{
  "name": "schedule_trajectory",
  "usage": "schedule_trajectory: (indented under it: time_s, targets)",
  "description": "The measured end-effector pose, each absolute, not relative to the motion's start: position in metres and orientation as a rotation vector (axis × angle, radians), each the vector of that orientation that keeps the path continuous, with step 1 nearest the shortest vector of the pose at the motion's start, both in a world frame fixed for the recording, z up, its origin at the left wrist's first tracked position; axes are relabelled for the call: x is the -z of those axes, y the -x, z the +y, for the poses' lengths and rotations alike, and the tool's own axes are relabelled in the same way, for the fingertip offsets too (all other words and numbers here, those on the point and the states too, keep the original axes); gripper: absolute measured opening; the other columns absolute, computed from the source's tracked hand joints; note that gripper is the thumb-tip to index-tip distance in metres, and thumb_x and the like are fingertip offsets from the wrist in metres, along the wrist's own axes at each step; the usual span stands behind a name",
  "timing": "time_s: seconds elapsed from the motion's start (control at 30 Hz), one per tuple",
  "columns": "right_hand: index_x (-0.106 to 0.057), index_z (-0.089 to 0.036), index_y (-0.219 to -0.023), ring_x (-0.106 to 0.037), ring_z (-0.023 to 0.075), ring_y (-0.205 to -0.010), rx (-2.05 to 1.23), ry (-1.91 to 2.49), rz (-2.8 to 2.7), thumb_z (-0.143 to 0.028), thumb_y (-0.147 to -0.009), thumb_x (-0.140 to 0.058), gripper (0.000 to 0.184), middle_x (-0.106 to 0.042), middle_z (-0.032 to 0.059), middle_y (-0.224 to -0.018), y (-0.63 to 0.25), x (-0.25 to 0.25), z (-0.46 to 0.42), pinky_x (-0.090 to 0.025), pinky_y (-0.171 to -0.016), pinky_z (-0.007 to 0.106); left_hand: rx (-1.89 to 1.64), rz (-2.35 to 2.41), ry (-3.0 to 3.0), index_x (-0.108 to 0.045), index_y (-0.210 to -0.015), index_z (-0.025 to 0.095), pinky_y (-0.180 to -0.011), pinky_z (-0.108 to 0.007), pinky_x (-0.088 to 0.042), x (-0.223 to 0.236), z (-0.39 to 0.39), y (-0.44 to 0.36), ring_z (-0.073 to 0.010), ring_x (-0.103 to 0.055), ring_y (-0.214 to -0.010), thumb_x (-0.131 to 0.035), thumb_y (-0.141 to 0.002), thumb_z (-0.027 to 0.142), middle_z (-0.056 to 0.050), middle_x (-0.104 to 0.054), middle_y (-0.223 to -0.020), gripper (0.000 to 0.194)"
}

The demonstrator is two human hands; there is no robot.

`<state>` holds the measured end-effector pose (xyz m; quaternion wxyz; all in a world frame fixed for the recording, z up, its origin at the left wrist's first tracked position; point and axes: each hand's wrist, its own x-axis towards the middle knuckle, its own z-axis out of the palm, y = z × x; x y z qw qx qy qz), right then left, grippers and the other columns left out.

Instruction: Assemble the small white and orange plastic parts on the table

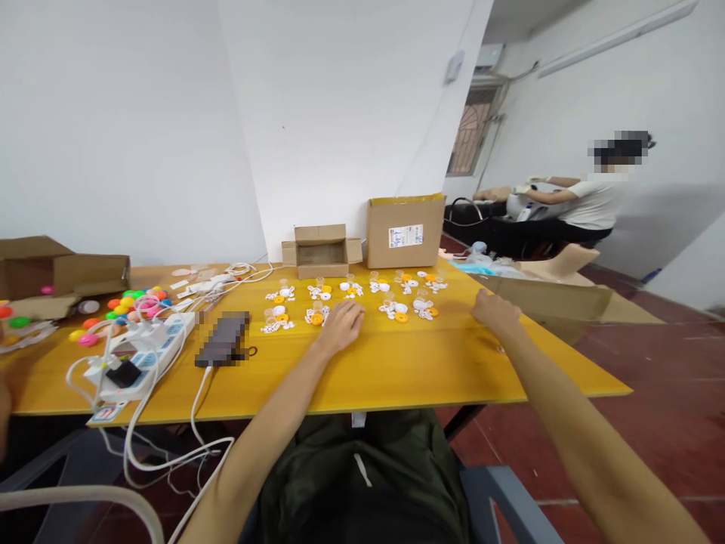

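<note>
On the yellow tabletop rests my left hand (343, 326), its fingers curled in and nothing visible in them. Just beyond it lies a pile of white dotted pieces with an orange round part (318, 319), partly behind the hand. My right hand (496, 311) is closed like a fist at the table's right edge, with no object visible in it. Between the hands, towards the back, are small piles with white round pieces (401, 308), orange rings (433, 311) and clear little cups (422, 293). Similar piles spread leftward in two rows, including an orange ring (279, 300).
A small open carton (322, 261) and a taller box (405, 234) stand at the back. Leftward are a phone (223, 338), a power strip (164, 355) with cables, and coloured balls (128, 302). An open carton (544, 295) adjoins the right edge; a person (594, 200) sits beyond.
</note>
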<state>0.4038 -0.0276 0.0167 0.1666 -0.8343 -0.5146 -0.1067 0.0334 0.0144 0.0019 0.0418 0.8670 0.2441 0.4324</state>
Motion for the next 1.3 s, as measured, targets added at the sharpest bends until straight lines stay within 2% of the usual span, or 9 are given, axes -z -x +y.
schedule_trajectory:
  time_s: [0.13,0.23,0.33,0.47,0.6,0.73,1.0,1.3]
  targets:
    - [-0.065,-0.012,-0.119,-0.069,0.0412,-0.103,0.365,2.386,-1.430,-0.028,-0.091,-0.047,0.037,-0.070,0.0301,-0.104,-0.372,-0.043,-0.040,-0.052,-0.079,0.054,-1.721,0.969,-2.385,-0.064,-0.095,0.025,-0.089,-0.041,-0.050,-0.015,0.018,-0.025,-0.0260,-0.064,-0.096,-0.049,-0.098,0.024,-0.007,-0.068,-0.094,0.015]
    - [-0.064,-0.017,-0.114,-0.069,0.0360,-0.102,0.358,2.291,-1.521,-0.034,-0.094,-0.047,0.031,-0.071,0.0236,-0.108,-0.337,-0.059,-0.051,-0.052,-0.076,0.044,-1.852,1.298,-2.108,-0.064,-0.093,0.024,-0.091,-0.042,-0.049,-0.023,0.020,-0.018,-0.0269,-0.063,-0.098,-0.052,-0.096,0.023,-0.008,-0.068,-0.096,0.012]
    - [-0.063,-0.020,-0.110,-0.070,0.0322,-0.098,0.329,2.154,-1.634,-0.039,-0.095,-0.052,0.027,-0.073,0.0170,-0.105,-0.297,-0.064,-0.064,-0.050,-0.071,0.035,-1.753,1.696,-1.905,-0.064,-0.094,0.024,-0.097,-0.043,-0.047,-0.027,0.019,-0.015,-0.0280,-0.062,-0.106,-0.055,-0.093,0.024,-0.009,-0.069,-0.103,0.009]
    - [-0.063,-0.022,-0.102,-0.071,0.0295,-0.091,0.211,1.999,-1.778,-0.035,-0.095,-0.055,0.017,-0.075,0.0117,-0.099,-0.254,-0.050,-0.082,-0.046,-0.066,0.031,-1.502,1.986,-1.775,-0.065,-0.102,0.026,-0.103,-0.047,-0.044,-0.027,0.017,-0.017,-0.0318,-0.059,-0.121,-0.061,-0.089,0.026,-0.010,-0.068,-0.117,0.014]
    - [-0.062,-0.024,-0.101,-0.071,0.0273,-0.089,0.190,1.800,-1.865,-0.031,-0.092,-0.060,0.012,-0.075,0.0087,-0.099,-0.234,-0.028,-0.095,-0.045,-0.067,0.029,-1.387,2.027,-1.616,-0.065,-0.103,0.027,-0.105,-0.049,-0.043,-0.026,0.020,-0.017,-0.0337,-0.058,-0.124,-0.065,-0.086,0.029,-0.011,-0.068,-0.121,0.017]
    - [-0.061,-0.025,-0.098,-0.071,0.0253,-0.086,0.153,1.698,-1.892,-0.032,-0.094,-0.057,0.009,-0.075,0.0068,-0.096,-0.231,-0.013,-0.103,-0.045,-0.067,0.029,-1.351,1.927,-1.532,-0.064,-0.097,0.025,-0.104,-0.046,-0.044,-0.024,0.026,-0.013,-0.0316,-0.062,-0.119,-0.068,-0.085,0.030,-0.010,-0.071,-0.116,0.014]
    - [-0.060,-0.027,-0.093,-0.069,0.0245,-0.084,0.091,1.628,-1.881,-0.036,-0.094,-0.055,0.011,-0.074,0.0056,-0.094,-0.229,0.000,-0.112,-0.046,-0.068,0.029,-1.363,1.841,-1.548,-0.065,-0.092,0.024,-0.096,-0.039,-0.047,-0.012,0.036,-0.019,-0.0276,-0.068,-0.104,-0.068,-0.083,0.030,-0.007,-0.073,-0.096,0.012]
    - [-0.060,-0.026,-0.094,-0.071,0.0249,-0.085,0.074,1.610,-1.881,-0.036,-0.094,-0.055,0.011,-0.074,0.0061,-0.094,-0.227,-0.001,-0.114,-0.049,-0.069,0.030,-1.306,1.983,-1.579,-0.067,-0.091,0.024,-0.096,-0.038,-0.048,-0.014,0.034,-0.051,-0.0278,-0.068,-0.109,-0.067,-0.083,0.026,-0.009,-0.075,-0.104,0.008]
